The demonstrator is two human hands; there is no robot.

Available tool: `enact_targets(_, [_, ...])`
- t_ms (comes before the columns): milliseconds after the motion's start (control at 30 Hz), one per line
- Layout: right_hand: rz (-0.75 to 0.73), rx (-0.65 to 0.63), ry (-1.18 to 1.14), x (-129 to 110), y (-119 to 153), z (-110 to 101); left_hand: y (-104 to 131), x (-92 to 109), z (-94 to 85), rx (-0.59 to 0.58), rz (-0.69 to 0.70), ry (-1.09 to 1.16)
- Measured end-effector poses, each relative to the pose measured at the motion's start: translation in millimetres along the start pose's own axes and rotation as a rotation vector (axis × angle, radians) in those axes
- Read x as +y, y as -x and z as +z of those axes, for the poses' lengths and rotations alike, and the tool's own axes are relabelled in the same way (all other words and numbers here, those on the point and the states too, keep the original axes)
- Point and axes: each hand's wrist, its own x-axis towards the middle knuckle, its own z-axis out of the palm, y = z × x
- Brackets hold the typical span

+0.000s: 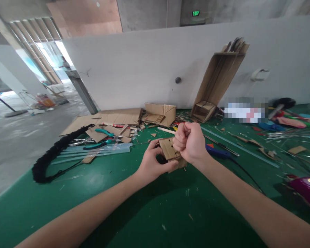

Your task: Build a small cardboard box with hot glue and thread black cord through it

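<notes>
A small cardboard block [167, 147] with several dark holes in its top face is gripped by my left hand [153, 160], thumb along the near side and fingers around the far side. Above its right part, my right hand [189, 142] is closed in a fist, knuckles against or very near the cardboard. Whatever the fist holds is hidden by the fingers. A thin white stick [165, 130] shows just left of the fist; I cannot tell whether it touches the hand. Right of my right hand lies a blue hot glue gun [218, 151] with a black cord.
Teal-handled pliers [103, 132], clear glue sticks [113, 148] and a fuzzy black strip [48, 160] lie left on the green table [105, 206]. Cardboard scraps [124, 116] line the back. A tall cardboard holder [214, 81] leans on the white wall. A shiny magenta object [305, 189] sits right.
</notes>
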Motion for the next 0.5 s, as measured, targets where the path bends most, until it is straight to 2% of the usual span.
enact_targets(100, [-0.064,-0.116,0.209,8.8,3.6,0.6,0.1,0.8,0.2,-0.006,0.000,0.000])
enact_targets(200, [-0.044,-0.187,0.383,11.3,3.6,1.9,0.5,0.9,0.5,-0.005,0.001,-0.013])
enact_targets(400, [0.216,-0.125,0.280,0.0,-3.9,7.1,0.7,-2.6,1.0,-0.004,0.049,-0.020])
enact_targets(500, [0.278,-0.136,0.226,-4.5,-5.0,6.6,0.3,-3.1,0.8,-0.016,0.040,-0.017])
